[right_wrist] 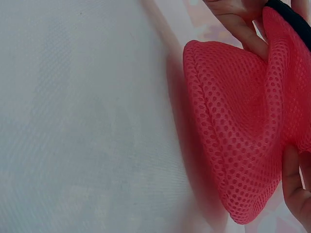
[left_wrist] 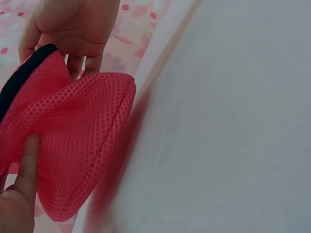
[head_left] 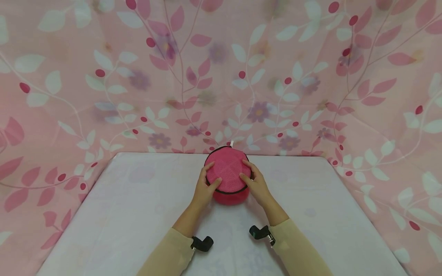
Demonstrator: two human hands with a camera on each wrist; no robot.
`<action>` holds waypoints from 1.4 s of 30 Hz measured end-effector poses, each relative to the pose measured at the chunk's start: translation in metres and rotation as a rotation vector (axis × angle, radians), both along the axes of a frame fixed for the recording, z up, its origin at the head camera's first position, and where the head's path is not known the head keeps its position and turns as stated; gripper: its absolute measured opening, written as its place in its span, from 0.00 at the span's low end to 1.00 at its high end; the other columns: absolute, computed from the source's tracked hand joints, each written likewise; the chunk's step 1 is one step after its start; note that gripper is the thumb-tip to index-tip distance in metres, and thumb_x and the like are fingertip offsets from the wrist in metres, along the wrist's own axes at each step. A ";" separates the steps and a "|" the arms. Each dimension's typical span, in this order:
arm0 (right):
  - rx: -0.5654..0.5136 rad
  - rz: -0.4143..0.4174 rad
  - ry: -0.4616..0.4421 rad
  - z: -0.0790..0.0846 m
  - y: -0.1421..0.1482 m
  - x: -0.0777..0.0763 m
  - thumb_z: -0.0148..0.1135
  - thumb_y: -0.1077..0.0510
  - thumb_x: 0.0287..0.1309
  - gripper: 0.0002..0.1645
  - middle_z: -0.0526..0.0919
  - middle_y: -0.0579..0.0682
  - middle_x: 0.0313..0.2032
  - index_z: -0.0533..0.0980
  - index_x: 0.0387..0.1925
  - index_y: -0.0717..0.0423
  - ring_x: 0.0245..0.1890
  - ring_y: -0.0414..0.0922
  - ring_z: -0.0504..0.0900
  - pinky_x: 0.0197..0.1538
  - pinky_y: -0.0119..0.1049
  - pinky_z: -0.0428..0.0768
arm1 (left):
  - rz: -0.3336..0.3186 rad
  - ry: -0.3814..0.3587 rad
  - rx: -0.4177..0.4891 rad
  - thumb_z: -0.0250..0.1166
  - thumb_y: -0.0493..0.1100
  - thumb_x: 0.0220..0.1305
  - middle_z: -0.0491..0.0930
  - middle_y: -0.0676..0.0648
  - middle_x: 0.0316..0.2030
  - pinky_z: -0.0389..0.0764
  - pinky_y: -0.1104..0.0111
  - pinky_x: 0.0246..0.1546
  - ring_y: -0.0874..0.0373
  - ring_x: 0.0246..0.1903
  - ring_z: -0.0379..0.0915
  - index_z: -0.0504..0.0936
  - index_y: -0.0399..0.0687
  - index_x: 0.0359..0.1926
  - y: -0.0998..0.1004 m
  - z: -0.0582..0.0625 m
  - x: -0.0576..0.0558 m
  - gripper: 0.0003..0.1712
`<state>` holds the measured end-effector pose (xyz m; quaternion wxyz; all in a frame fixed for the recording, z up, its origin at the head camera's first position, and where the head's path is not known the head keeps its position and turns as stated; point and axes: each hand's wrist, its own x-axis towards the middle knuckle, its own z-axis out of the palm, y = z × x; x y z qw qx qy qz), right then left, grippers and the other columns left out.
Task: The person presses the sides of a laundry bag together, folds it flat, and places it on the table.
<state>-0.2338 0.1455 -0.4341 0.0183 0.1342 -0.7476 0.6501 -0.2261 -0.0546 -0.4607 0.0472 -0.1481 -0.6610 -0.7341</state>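
A round pink-red mesh pouch (head_left: 228, 170) with black trim around its top edge is held over the middle of the white table. A small pale zipper pull (head_left: 232, 143) sticks up at its far edge. My left hand (head_left: 203, 188) grips the pouch's left side, and my right hand (head_left: 259, 188) grips its right side, both thumbs on the top face. Seen from the left wrist, the mesh wall (left_wrist: 92, 126) is dented inward near a left finger (left_wrist: 30, 160). Folds also show in the right wrist view, beside a right finger (right_wrist: 291, 174). What is inside cannot be seen.
The table (head_left: 138, 207) has a white cloth over it. Behind and at both sides hangs a pink curtain (head_left: 214, 76) with leaves and flowers. Small black cameras (head_left: 203, 243) sit at both sleeve cuffs.
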 end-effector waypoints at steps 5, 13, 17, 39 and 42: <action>-0.002 -0.001 0.012 -0.001 0.000 0.001 0.54 0.65 0.61 0.30 0.60 0.56 0.65 0.60 0.65 0.58 0.64 0.49 0.60 0.64 0.44 0.59 | 0.031 -0.004 -0.014 0.61 0.35 0.60 0.57 0.40 0.65 0.56 0.58 0.64 0.49 0.64 0.55 0.56 0.42 0.66 0.001 0.000 0.000 0.36; -0.012 -0.013 0.024 -0.006 0.004 -0.001 0.54 0.64 0.62 0.29 0.59 0.55 0.66 0.62 0.64 0.58 0.67 0.48 0.55 0.66 0.46 0.55 | 0.029 -0.026 -0.035 0.62 0.36 0.60 0.58 0.40 0.65 0.56 0.57 0.64 0.48 0.64 0.55 0.57 0.43 0.66 0.004 -0.001 0.004 0.36; -0.022 -0.013 0.007 -0.007 0.005 -0.001 0.52 0.64 0.63 0.29 0.60 0.54 0.66 0.61 0.65 0.57 0.65 0.47 0.58 0.64 0.45 0.59 | 0.014 -0.031 -0.044 0.61 0.37 0.60 0.57 0.40 0.65 0.54 0.56 0.64 0.48 0.65 0.53 0.57 0.44 0.67 0.005 0.001 0.006 0.35; -0.111 0.000 -0.061 -0.005 0.000 0.001 0.53 0.62 0.63 0.30 0.54 0.52 0.67 0.58 0.66 0.55 0.66 0.46 0.54 0.66 0.43 0.54 | 0.020 -0.054 -0.119 0.59 0.39 0.63 0.50 0.45 0.68 0.48 0.56 0.66 0.52 0.67 0.46 0.50 0.49 0.69 0.006 0.006 0.005 0.38; -0.138 -0.006 -0.081 -0.003 -0.002 0.001 0.54 0.62 0.62 0.31 0.54 0.51 0.68 0.58 0.66 0.55 0.66 0.46 0.54 0.67 0.43 0.54 | 0.025 -0.050 -0.119 0.58 0.39 0.63 0.49 0.46 0.69 0.49 0.56 0.66 0.53 0.68 0.45 0.48 0.50 0.70 0.005 0.008 0.006 0.39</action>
